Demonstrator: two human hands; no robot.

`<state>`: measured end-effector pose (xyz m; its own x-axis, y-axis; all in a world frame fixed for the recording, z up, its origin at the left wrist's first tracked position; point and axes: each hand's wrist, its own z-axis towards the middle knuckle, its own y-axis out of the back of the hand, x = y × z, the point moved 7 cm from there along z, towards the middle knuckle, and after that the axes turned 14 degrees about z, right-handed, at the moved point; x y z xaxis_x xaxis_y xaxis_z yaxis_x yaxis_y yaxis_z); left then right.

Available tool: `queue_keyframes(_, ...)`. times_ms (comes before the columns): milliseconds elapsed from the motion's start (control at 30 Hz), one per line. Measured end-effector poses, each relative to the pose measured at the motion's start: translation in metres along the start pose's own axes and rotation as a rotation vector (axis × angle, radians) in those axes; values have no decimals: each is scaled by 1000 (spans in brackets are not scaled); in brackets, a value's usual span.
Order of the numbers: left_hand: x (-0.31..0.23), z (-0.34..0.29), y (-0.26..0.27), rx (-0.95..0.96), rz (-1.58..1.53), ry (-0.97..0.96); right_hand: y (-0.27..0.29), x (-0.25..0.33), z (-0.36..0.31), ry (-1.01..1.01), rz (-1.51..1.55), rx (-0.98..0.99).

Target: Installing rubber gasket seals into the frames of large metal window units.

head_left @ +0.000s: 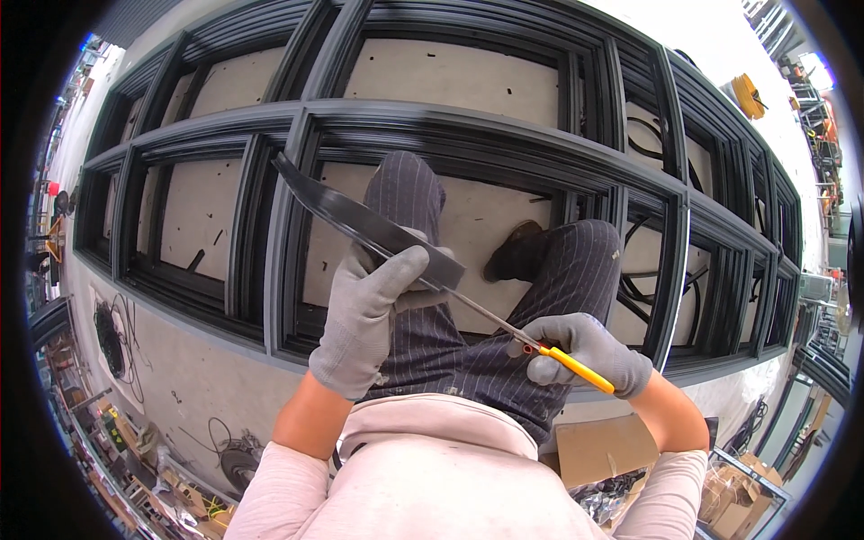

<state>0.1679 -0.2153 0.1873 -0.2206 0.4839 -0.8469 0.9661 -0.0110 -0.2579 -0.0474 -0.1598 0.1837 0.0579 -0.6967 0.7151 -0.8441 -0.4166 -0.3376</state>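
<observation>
My left hand [376,301], in a grey glove, pinches a long black flat strip [360,221] between thumb and fingers. The strip slants up to the left, its cut end beside my thumb. In my right hand [585,349], also gloved in grey, is a yellow-handled tool [578,369] with a long thin metal shaft and a bit of red at the collar. Its shaft reaches up and left to the strip's near end by my left fingers; whether the tip touches the strip is hidden. Both hands are above my lap, over a dark metal frame [490,121].
My knees [576,261] and one shoe are inside a frame opening. Loose black strips [634,297] lie in the right openings. A cardboard box [605,448] stands by my right side, a coil of black cable [110,337] at left, and a yellow spool [745,94] at far right.
</observation>
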Motion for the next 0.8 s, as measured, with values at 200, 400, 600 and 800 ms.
queue_keyframes(200,0,-1,0,-14,-1,0,0,1,0,7,-34,-28)
queue_keyframes(400,-1,-4,-6,5,10,25,-8,6,-1,9,-240,-26)
queue_keyframes(600,-8,5,9,1,-50,-55,23,-3,-22,-73,206,-271)
queue_keyframes(800,26,2,-41,192,-172,-27,-3,31,12,425,467,-310)
